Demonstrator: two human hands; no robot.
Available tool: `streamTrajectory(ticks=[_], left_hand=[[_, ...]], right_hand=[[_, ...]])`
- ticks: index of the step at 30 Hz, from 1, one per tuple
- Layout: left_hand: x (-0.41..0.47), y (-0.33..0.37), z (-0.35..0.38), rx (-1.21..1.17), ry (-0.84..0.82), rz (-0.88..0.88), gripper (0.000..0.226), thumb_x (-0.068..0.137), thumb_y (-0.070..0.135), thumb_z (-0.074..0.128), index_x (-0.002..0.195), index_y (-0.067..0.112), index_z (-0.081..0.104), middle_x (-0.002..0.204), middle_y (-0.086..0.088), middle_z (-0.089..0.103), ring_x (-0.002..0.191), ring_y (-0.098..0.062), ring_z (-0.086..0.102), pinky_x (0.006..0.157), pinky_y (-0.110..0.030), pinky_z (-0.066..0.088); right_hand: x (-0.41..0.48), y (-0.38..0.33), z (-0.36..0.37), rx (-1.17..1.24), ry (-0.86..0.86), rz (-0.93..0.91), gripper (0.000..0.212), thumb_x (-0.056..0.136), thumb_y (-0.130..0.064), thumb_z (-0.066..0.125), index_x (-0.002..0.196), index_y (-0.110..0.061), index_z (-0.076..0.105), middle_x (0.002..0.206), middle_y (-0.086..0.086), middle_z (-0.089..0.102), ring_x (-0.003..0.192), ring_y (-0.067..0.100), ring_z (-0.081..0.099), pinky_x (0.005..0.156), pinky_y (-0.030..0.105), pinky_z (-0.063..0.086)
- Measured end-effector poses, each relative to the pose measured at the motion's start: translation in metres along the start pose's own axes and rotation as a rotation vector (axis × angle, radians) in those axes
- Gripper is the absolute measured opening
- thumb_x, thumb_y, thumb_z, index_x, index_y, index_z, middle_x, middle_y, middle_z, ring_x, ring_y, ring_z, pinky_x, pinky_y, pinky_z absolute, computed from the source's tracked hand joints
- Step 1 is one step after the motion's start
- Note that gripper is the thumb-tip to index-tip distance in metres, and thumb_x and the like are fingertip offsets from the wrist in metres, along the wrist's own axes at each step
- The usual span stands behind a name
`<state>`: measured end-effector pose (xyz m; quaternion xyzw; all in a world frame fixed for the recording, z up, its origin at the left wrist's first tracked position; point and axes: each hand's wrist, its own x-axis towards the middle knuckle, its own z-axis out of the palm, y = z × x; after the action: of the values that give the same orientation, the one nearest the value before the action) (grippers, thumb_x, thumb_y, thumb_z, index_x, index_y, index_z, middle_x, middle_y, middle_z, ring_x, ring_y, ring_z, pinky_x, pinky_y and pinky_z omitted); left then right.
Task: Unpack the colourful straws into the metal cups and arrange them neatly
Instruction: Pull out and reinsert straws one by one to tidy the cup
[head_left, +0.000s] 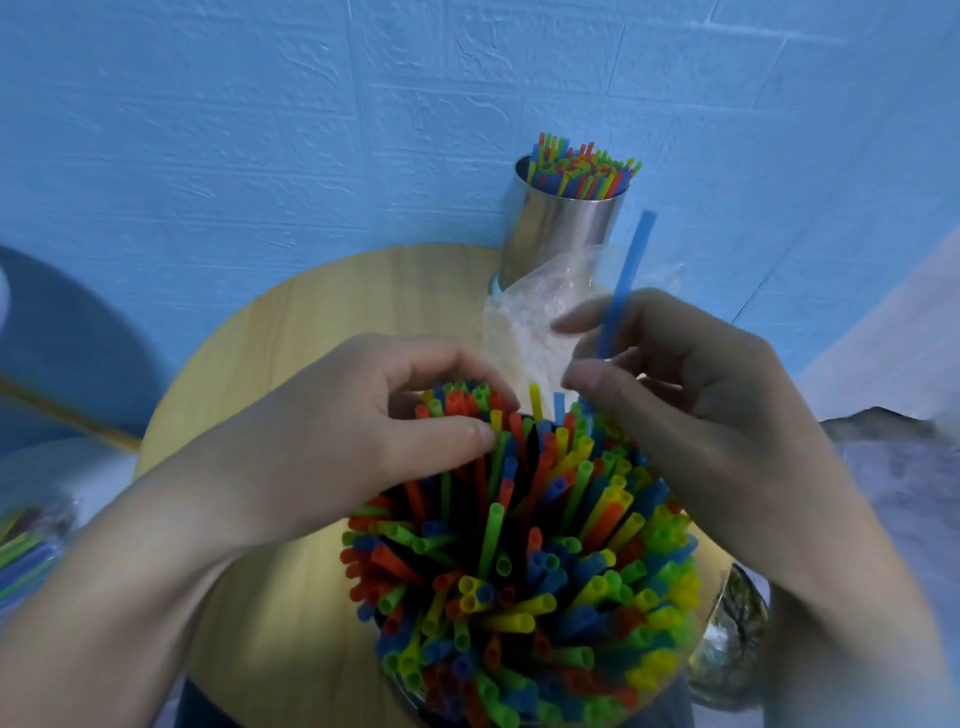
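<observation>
Straws (519, 571) in red, green, yellow & blue fan out of near metal cup (402, 693), which is mostly hidden under them; only a sliver of rim shows at the bottom edge. Cup stands on round wooden surface (311, 322).

Left hand (374, 415) is at far-left edge of near metal cup's bunch, fingers curled round a small cluster of straw tips, thumb pressed against them from the near side.

Right hand (701, 395) is at far-right edge of same bunch. It pinches a single blue straw (623, 291) btwn thumb & fingertips. That straw sticks up & tilts away, its low end down among the other tips.

Beyond near metal cup, just past both hands, lies a crumpled clear plastic bag (530, 322). Behind the bag, at back edge of surface & against blue textured wall (260, 130), stands far metal cup (561, 234), upright, w/ a tight bunch of straw tips poking above its rim.

Left of near metal cup, off the surface, a blurred pack of more straws (26, 551). Right of it, a shiny rounded item, too unclear to ID.
</observation>
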<state>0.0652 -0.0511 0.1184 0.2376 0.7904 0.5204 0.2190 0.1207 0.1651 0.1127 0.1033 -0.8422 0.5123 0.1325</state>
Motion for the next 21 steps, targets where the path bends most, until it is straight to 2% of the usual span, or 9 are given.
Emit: streamTrajectory(ticks=[2,3,5,7,9,10,14,18,21], left_hand=[[0.0013,0.0013,0.0002,0.008,0.005,0.002,0.017,0.089,0.024,0.070,0.092,0.039,0.075,0.089,0.011,0.079,0.080,-0.010,0.077,0.069,-0.020,0.061],[0.0017,0.0012,0.0000,0.008,0.008,0.003,0.016,0.089,0.024,0.071,0.092,0.039,0.075,0.089,0.012,0.079,0.080,-0.010,0.077,0.070,-0.019,0.060],[0.0020,0.0004,-0.0002,0.014,0.015,0.003,0.016,0.088,0.024,0.072,0.092,0.039,0.075,0.090,0.013,0.079,0.081,-0.010,0.077,0.071,-0.020,0.061],[0.0028,0.0002,-0.0006,0.011,0.027,0.001,0.016,0.087,0.025,0.072,0.092,0.039,0.075,0.091,0.013,0.079,0.081,-0.010,0.077,0.072,-0.024,0.063],[0.0031,-0.0007,-0.0011,0.003,0.041,-0.001,0.016,0.087,0.024,0.073,0.092,0.039,0.076,0.092,0.012,0.079,0.081,-0.011,0.078,0.073,-0.028,0.064],[0.0031,-0.0010,-0.0011,0.000,0.047,-0.002,0.016,0.087,0.024,0.073,0.093,0.038,0.077,0.091,0.012,0.079,0.081,-0.011,0.078,0.073,-0.028,0.064],[0.0002,-0.0021,0.0011,-0.029,0.084,0.007,0.019,0.088,0.021,0.073,0.094,0.037,0.081,0.087,0.012,0.080,0.079,-0.008,0.077,0.070,-0.016,0.059],[-0.0023,-0.0004,0.0049,-0.043,0.109,0.019,0.019,0.087,0.022,0.073,0.092,0.038,0.082,0.082,0.010,0.080,0.076,-0.009,0.078,0.068,-0.016,0.059],[-0.0036,-0.0003,0.0065,-0.027,0.138,0.037,0.015,0.080,0.035,0.073,0.091,0.042,0.080,0.081,0.006,0.080,0.075,-0.011,0.078,0.071,-0.021,0.061]], right_hand=[[-0.0010,0.0006,-0.0008,0.061,0.023,-0.040,0.059,0.096,-0.011,0.070,0.134,-0.050,0.047,0.098,-0.002,0.070,0.074,0.014,0.064,0.068,0.021,0.050],[-0.0013,-0.0004,-0.0011,0.067,0.029,-0.056,0.074,0.095,-0.009,0.071,0.140,-0.057,0.036,0.100,-0.001,0.070,0.074,0.016,0.065,0.069,0.021,0.050],[-0.0019,-0.0007,-0.0013,0.038,0.028,-0.069,0.082,0.095,-0.008,0.071,0.142,-0.062,0.030,0.100,-0.001,0.071,0.075,0.020,0.067,0.070,0.022,0.050],[-0.0022,0.0006,-0.0018,-0.027,0.035,-0.068,0.061,0.097,-0.010,0.068,0.135,-0.053,0.049,0.096,-0.003,0.071,0.076,0.020,0.068,0.068,0.021,0.049],[-0.0017,0.0020,-0.0011,-0.109,0.034,-0.071,0.028,0.099,-0.018,0.066,0.114,-0.042,0.070,0.091,-0.011,0.072,0.077,0.013,0.069,0.066,0.011,0.044],[-0.0014,0.0017,-0.0013,-0.136,0.021,-0.066,0.020,0.099,-0.021,0.066,0.105,-0.038,0.075,0.088,-0.016,0.072,0.077,0.008,0.068,0.064,0.008,0.042],[-0.0019,-0.0001,-0.0038,-0.124,-0.060,-0.019,0.017,0.097,-0.021,0.066,0.091,-0.031,0.079,0.068,-0.027,0.065,0.065,-0.004,0.062,0.055,0.004,0.038],[-0.0018,-0.0020,-0.0031,-0.080,-0.075,-0.004,0.017,0.097,-0.032,0.064,0.089,-0.031,0.079,0.071,-0.022,0.069,0.068,-0.001,0.065,0.057,0.006,0.041],[-0.0021,-0.0015,-0.0018,-0.065,-0.069,0.007,0.019,0.098,-0.035,0.062,0.090,-0.032,0.078,0.078,-0.019,0.073,0.075,0.001,0.069,0.061,0.008,0.045]])
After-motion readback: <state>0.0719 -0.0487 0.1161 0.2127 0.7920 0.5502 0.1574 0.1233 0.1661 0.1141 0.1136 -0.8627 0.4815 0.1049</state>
